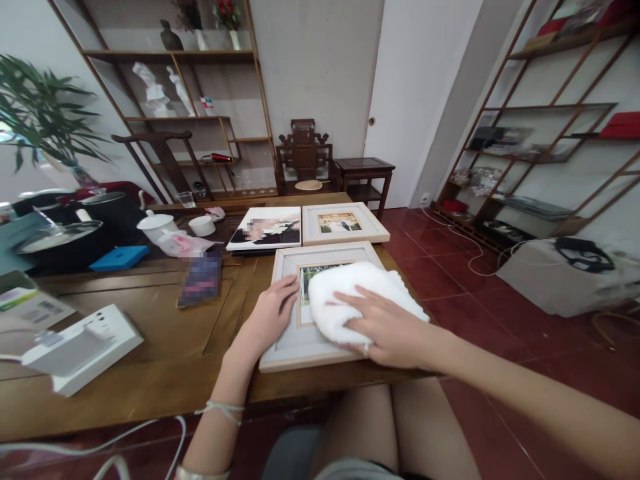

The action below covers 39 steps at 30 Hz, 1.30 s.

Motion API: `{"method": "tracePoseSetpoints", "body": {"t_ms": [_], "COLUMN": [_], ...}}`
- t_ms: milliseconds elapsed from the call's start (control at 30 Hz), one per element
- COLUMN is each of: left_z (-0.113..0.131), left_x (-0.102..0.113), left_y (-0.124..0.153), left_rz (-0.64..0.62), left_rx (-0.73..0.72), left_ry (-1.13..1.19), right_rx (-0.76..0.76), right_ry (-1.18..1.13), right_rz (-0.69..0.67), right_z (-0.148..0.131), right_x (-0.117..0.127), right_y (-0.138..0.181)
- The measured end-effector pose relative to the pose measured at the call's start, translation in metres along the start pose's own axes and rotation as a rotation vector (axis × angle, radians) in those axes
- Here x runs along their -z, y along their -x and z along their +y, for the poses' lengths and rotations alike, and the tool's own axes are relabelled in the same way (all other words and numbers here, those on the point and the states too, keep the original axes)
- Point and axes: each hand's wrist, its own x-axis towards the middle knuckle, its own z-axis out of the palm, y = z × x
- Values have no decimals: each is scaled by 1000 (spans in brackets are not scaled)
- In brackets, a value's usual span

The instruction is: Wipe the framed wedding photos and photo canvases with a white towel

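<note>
A pale wooden picture frame (300, 357) lies flat on the table in front of me, with a photo (306, 291) in its middle. My right hand (380, 327) presses a folded white cloth (373, 283) onto the frame, hiding most of the photo. The fingers are spread over the cloth, and a ring shows on one of them. Across the frame's left side rests my left hand (273, 310), its fingers stretched out flat beside the photo. Behind are a second pale frame (375, 230) with a photo and a dark-and-white picture panel (287, 233).
On the wooden table (175, 357), a white power strip (95, 350) stands at left. Farther back are a blue box (120, 257), a black pot (65, 243), a white lidded pot (156, 227) and a plastic bag (187, 245). The table's right edge borders the red tiled floor (450, 293).
</note>
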Motion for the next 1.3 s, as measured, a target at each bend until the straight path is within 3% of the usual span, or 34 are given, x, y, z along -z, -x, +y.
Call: {"method": "tracePoseSetpoints", "body": {"t_ms": [200,333,433,533,633,733,833,933,1167,1300], "left_z": [1,2,1,2,3,3,3,3,4,7], "left_x": [1,1,0,-1,-2,-2,-2,-1,1,3], "left_y": [1,1,1,1,2,2,2,3,3,3], "left_rz": [-13,-14,-1,13,17,14,10,-4,-30,-5], "left_rx": [24,40,39,36,37,41,36,27,48,70], "left_ry": [9,18,21,13,-1,-9,-11,3,28,42], "right_rx": [-174,-163,-88,-10,-26,-30,-54,-113,-245,-187], "right_ry": [220,231,155,30,-54,-118,-158,-115,158,171], "right_rz": [63,53,4,-60,-147,-150,-104,-53,40,31], "right_z": [63,79,64,28,-11,-38,-42,-25,43,56], "right_x": [-6,-4,-2,5,16,21,16,3,-11,-11], "right_y": [-51,-73,-69,-49,-23,-6,-3,-15,-73,-99]}}
